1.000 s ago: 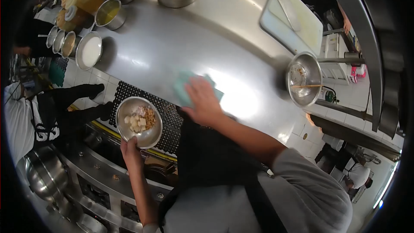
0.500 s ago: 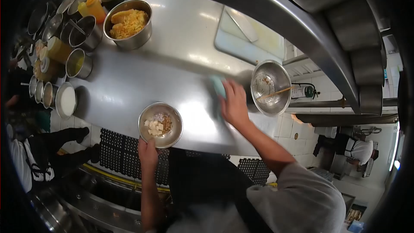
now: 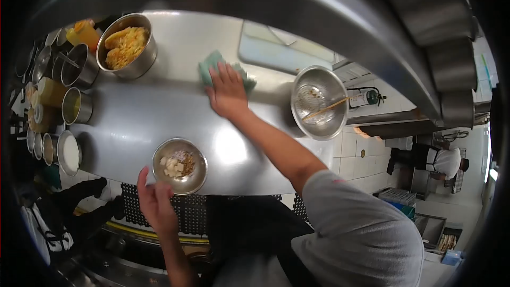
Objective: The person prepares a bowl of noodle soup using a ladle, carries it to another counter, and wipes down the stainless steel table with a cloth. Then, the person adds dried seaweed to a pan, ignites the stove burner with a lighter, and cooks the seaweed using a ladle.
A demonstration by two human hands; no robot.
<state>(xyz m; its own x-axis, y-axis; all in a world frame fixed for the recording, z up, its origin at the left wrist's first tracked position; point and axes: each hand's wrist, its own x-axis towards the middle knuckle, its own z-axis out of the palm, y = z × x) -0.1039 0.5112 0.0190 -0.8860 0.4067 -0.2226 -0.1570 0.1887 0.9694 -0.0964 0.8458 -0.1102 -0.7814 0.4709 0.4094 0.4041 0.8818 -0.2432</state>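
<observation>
My right hand [image 3: 228, 90] presses a green cloth [image 3: 212, 64] against the steel counter [image 3: 135, 111], fingers laid over it. The cloth spreads out on both sides of the hand. A small metal bowl [image 3: 195, 182] stands close to the counter's front edge, with pale cubes [image 3: 173, 168] and brown and whitish chopped bits inside. Just beside its near left rim is my left hand [image 3: 158, 202], index finger raised and apart from the thumb; it appears to hold nothing.
At the right end stands a large metal bowl [image 3: 298, 91] with a wooden stick in it. Behind lies a white cutting board [image 3: 265, 53]. A pot of orange-yellow food [image 3: 127, 45], a pot of yellow liquid [image 3: 76, 107] and several containers line the left. Co-workers [image 3: 446, 162] are farther off.
My right hand has slid the cloth leftward and toward the back of the counter. My left hand has let go of the small bowl's rim and drawn slightly away. The view has shifted.
</observation>
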